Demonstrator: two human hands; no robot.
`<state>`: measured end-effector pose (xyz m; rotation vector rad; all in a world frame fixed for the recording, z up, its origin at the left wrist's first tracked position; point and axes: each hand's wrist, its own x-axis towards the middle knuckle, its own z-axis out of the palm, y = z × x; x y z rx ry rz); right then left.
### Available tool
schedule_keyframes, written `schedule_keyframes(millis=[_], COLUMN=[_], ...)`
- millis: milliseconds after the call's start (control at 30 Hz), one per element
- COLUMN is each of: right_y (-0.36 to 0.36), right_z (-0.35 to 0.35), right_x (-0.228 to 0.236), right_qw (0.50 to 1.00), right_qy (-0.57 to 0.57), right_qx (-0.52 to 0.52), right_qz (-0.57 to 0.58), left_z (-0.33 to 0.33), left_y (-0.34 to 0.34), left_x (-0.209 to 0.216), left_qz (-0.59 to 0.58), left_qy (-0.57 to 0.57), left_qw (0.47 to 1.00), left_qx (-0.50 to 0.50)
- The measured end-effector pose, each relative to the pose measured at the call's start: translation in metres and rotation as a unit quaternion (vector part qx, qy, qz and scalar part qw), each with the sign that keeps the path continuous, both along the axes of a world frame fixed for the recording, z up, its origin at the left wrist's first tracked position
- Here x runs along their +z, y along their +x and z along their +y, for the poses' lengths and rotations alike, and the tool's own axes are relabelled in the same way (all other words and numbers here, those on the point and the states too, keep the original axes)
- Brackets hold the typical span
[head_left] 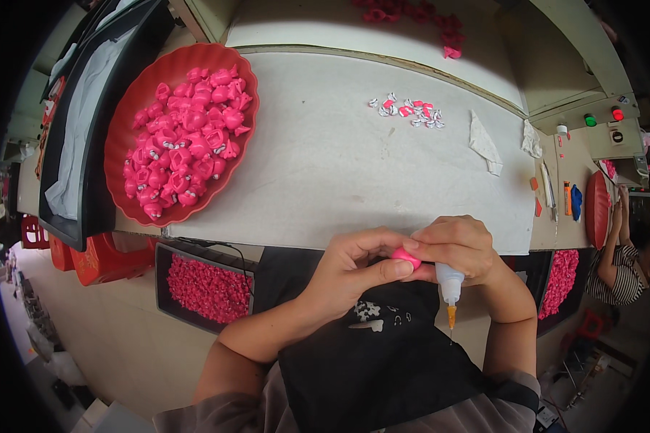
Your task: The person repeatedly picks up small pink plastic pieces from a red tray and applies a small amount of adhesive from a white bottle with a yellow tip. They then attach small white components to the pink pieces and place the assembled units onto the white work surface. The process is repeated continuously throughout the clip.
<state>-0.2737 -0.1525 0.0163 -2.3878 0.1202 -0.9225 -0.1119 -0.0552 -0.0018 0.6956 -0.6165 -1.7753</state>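
Observation:
A small rounded pink plastic piece is pinched between the thumb and fingers of my left hand, just past the table's near edge. My right hand meets it there, its thumb and fingertips against the piece. Also in my right hand is a squeeze bottle with a yellow needle tip, pointing down over my black apron. Whatever lies between the fingertips is hidden. Beyond my hands, several small white and pink bits lie on the table.
At the left, a red scalloped bowl holds many pink pieces, beside a black tray. Cloth scraps lie at the right. Below the table's edge stands a black bin of pink parts. Another person sits at far right.

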Motion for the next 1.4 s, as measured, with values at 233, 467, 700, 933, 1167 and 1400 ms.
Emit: schedule_keyframes(millis=[233,467,700,933,1167,1400], right_y=[0.005,0.011,0.015,0.026,0.042,0.073], right_z=[-0.001,-0.002,-0.003,-0.001,0.006,0.003], right_x=[-0.001,-0.003,-0.003,-0.002,0.003,0.0], right_qw=[1.0,1.0,1.0,1.0,1.0,0.999], right_qy=[0.001,-0.008,-0.011,-0.018,-0.019,0.005], right_qx=[0.009,0.001,0.001,0.0,0.013,-0.022], right_qz=[-0.001,0.012,0.009,0.014,0.01,-0.026], left_z=[0.002,0.003,0.002,0.007,0.015,0.008], left_y=[0.001,0.005,0.008,0.018,0.029,0.063], left_x=[-0.001,-0.002,-0.003,-0.003,0.002,0.024], left_qz=[0.007,0.002,-0.003,0.009,-0.004,-0.081], left_qy=[0.006,0.005,0.005,-0.003,-0.012,-0.016], left_qw=[1.0,0.999,0.999,0.998,0.997,0.992], left_qx=[0.013,0.036,0.04,0.055,0.074,0.094])
